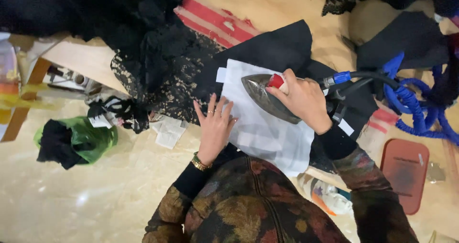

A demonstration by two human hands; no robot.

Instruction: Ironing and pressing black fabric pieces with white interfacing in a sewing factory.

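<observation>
My right hand [303, 102] grips the handle of a dark metal steam iron [263, 97], whose pointed tip faces left on a white pressing cloth [267, 133]. The cloth lies over black fabric [282, 47]. My left hand [215, 126] rests flat with fingers spread on the left edge of the white cloth, touching black lace fabric [162, 80] beside it. A gold bracelet circles that wrist.
A blue coiled hose [416, 111] and black cable run right from the iron. A reddish-brown iron rest pad [404, 173] lies at the right. A green bag with dark cloth [81, 140] sits on the floor at left, paper scraps [167, 130] nearby.
</observation>
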